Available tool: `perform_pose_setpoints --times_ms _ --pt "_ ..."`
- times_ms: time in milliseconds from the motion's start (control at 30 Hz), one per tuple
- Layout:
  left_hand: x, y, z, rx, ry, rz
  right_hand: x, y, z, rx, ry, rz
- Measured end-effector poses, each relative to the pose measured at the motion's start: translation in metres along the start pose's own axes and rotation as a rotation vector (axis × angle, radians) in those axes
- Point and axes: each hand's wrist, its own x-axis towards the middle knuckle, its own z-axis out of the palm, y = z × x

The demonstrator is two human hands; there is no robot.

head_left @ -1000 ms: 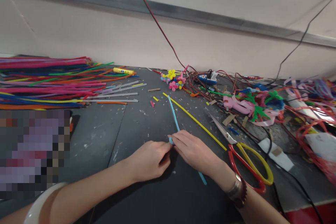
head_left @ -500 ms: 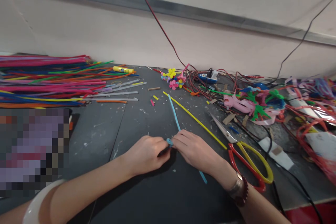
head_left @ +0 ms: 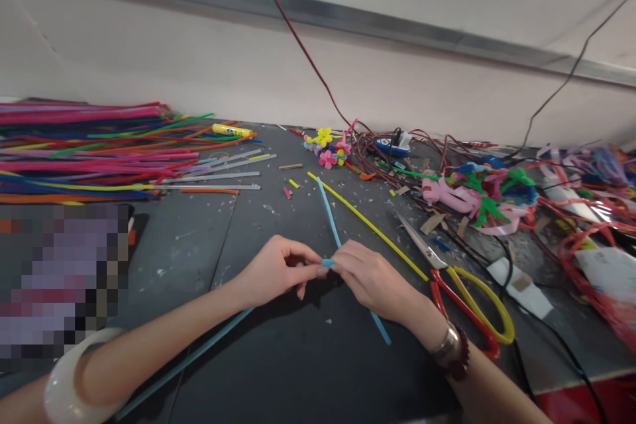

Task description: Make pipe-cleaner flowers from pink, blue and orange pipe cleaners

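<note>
My left hand (head_left: pixel 281 271) and my right hand (head_left: pixel 370 278) meet over the dark table, their fingertips pinching a twisted spot on a blue pipe cleaner (head_left: pixel 327 264). One blue length runs up from my right hand and another pokes out below it. A long blue strand (head_left: pixel 183 364) slants down to the lower left under my left forearm. A yellow pipe cleaner (head_left: pixel 368 228) lies just beyond my right hand. Red-and-yellow-handled scissors (head_left: pixel 470 311) rest to its right.
A heap of multicoloured pipe cleaners (head_left: pixel 89 162) lies at the far left, with a glue stick (head_left: pixel 231 130) beside it. Small pipe-cleaner flowers (head_left: pixel 325 149), tangled wires (head_left: pixel 377 156) and colourful pipe-cleaner figures (head_left: pixel 479 192) line the back and right. Scraps speckle the table (head_left: pixel 189 245).
My left hand has lifted and its fingers have spread a little. A long blue strand now shows below my left forearm. The view has shifted slightly.
</note>
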Motion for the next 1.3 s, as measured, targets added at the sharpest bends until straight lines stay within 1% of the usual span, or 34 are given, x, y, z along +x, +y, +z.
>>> perform_pose_setpoints --times_ms 133,233,400,500,567,633,667,733,800,867,967,1067,1167,1300 --pt "0.002 -0.001 -0.001 -0.113 -0.06 -0.108 0.001 -0.001 0.001 0.208 0.152 0.085" --pt "0.004 -0.001 -0.003 -0.192 -0.083 -0.135 0.002 -0.003 0.002 0.329 0.206 0.164" --pt "0.006 -0.004 -0.005 -0.259 -0.118 -0.181 0.003 -0.007 0.004 0.462 0.207 0.307" --pt "0.006 -0.003 -0.006 -0.301 -0.139 -0.191 0.005 -0.01 0.004 0.595 0.178 0.393" --pt "0.005 -0.002 -0.006 -0.348 -0.137 -0.2 0.006 -0.01 0.004 0.638 0.167 0.411" --pt "0.004 -0.001 -0.005 -0.406 -0.118 -0.21 0.005 -0.01 0.004 0.542 0.228 0.364" --pt "0.003 -0.001 -0.005 -0.432 -0.108 -0.211 0.005 -0.009 0.004 0.454 0.282 0.306" --pt "0.003 0.0 -0.005 -0.469 -0.1 -0.218 0.003 -0.005 0.004 0.272 0.374 0.134" --pt "0.003 0.0 -0.005 -0.485 -0.111 -0.234 0.0 -0.001 0.004 0.138 0.39 -0.049" --pt "0.003 -0.001 -0.005 -0.493 -0.131 -0.24 -0.003 0.002 0.005 0.045 0.356 -0.157" --pt "0.004 -0.002 -0.006 -0.526 -0.168 -0.208 -0.005 0.005 0.005 0.0 0.377 -0.175" --pt "0.004 -0.003 -0.007 -0.592 -0.22 -0.205 -0.004 0.005 0.006 0.042 0.451 -0.14" --pt "0.003 -0.004 -0.009 -0.653 -0.258 -0.231 -0.003 0.005 0.006 0.111 0.484 -0.116" --pt "0.003 -0.006 -0.008 -0.618 -0.247 -0.269 -0.002 0.003 0.007 0.164 0.486 -0.104"
